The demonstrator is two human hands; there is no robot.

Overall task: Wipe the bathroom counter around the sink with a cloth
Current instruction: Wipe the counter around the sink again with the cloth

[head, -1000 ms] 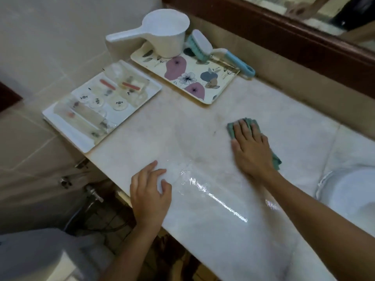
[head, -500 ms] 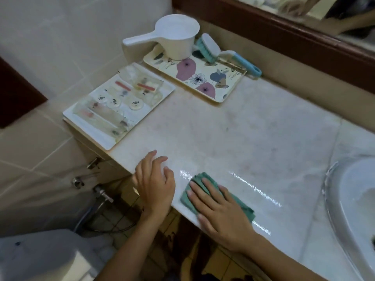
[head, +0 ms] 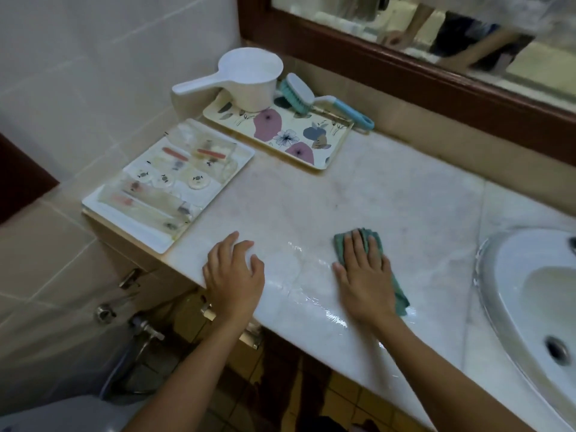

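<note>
On counter (head: pixel 389 194): hand (head: pixel 363 275) atop cloth (head: pixel 374 241)

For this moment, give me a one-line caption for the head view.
Right hand presses a green cloth flat on the wet counter beside the sink; left hand rests at the edge.

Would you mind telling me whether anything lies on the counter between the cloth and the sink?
Nothing visible does: the marble between the green cloth under the right hand and the sink rim is bare.
</note>
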